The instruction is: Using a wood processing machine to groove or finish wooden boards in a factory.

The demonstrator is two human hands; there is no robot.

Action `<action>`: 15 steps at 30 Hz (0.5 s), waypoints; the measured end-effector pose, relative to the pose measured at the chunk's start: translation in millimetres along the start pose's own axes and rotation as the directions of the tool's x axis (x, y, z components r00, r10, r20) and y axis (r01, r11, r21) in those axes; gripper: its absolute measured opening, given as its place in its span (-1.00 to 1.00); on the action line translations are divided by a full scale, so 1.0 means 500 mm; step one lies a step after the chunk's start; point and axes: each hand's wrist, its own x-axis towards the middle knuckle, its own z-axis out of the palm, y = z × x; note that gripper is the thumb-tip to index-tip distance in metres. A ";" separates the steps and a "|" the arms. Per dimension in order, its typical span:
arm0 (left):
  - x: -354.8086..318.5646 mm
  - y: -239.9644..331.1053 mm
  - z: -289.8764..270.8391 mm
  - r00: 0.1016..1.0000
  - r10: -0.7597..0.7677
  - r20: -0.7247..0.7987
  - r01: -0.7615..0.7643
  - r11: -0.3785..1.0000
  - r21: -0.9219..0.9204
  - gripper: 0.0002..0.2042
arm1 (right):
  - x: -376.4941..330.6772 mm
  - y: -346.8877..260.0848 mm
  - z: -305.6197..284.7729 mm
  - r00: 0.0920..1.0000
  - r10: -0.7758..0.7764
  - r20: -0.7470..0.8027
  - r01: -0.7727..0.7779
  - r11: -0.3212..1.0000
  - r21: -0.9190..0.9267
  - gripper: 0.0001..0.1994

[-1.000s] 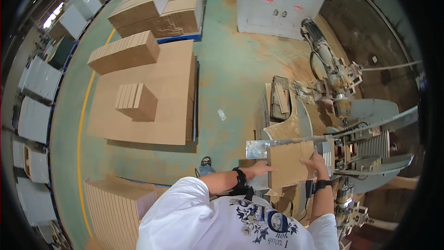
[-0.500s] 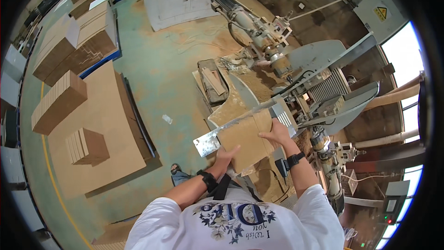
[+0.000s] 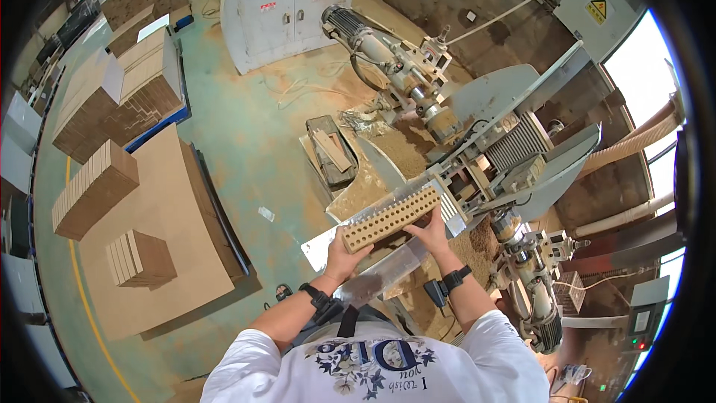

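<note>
I hold a stack of brown boards (image 3: 391, 218) on edge above the metal bed (image 3: 328, 242) of a woodworking machine (image 3: 477, 142). Rows of round holes show in the edges that face me. My left hand (image 3: 344, 256) grips the stack's near left end. My right hand (image 3: 431, 233) presses against its right part from below. Both wrists wear dark bands. Sawdust lies thick around the machine's bed.
Piles of brown boards (image 3: 93, 186) rest on a large flat stack (image 3: 156, 231) to my left, with taller piles (image 3: 119, 97) behind. A white cabinet (image 3: 287, 4) stands at the back. A dark tray (image 3: 332, 151) lies on the floor beside the machine. A control box (image 3: 641, 321) is at right.
The view has swung right, toward the machine. The boards lay flat under my hands on the bed; now they are tipped up on edge, with the drilled edges toward me.
</note>
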 end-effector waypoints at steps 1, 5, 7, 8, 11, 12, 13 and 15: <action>-0.001 -0.002 0.001 0.999 0.036 -0.003 -0.036 0.999 0.032 -0.49 | -0.005 0.001 -0.006 0.999 -0.054 0.000 0.054 0.998 0.044 -0.19; -0.005 -0.012 0.005 0.985 0.175 -0.005 -0.174 0.983 0.053 -0.47 | -0.018 -0.003 -0.008 0.998 -0.060 -0.020 0.061 0.996 0.066 -0.16; -0.001 -0.018 0.006 1.000 -0.006 -0.016 0.005 1.000 -0.025 -0.45 | -0.012 -0.011 0.008 0.999 -0.024 -0.021 0.026 0.996 0.087 -0.15; 0.003 -0.019 0.011 0.998 0.046 -0.049 -0.048 0.998 -0.029 -0.45 | -0.010 -0.018 0.016 0.999 -0.027 -0.018 0.028 0.996 0.079 -0.15; 0.009 -0.001 0.015 0.989 -0.002 -0.145 -0.009 0.997 -0.071 -0.44 | 0.023 -0.073 0.003 0.992 0.123 0.035 -0.114 0.976 -0.184 -0.12; 0.011 0.014 0.018 0.992 -0.027 -0.123 0.001 0.979 -0.202 -0.46 | 0.032 -0.103 -0.016 0.995 -0.003 0.103 0.033 0.958 -0.285 -0.09; 0.009 0.033 0.021 0.991 -0.125 -0.055 0.101 0.942 -0.322 -0.47 | 0.036 -0.136 -0.033 0.989 -0.079 0.122 0.122 0.907 -0.403 -0.05; 0.000 0.081 0.031 0.912 -0.395 0.112 0.386 0.732 -0.561 -0.50 | 0.052 -0.210 -0.071 0.970 -0.109 0.217 0.231 0.687 -0.689 0.00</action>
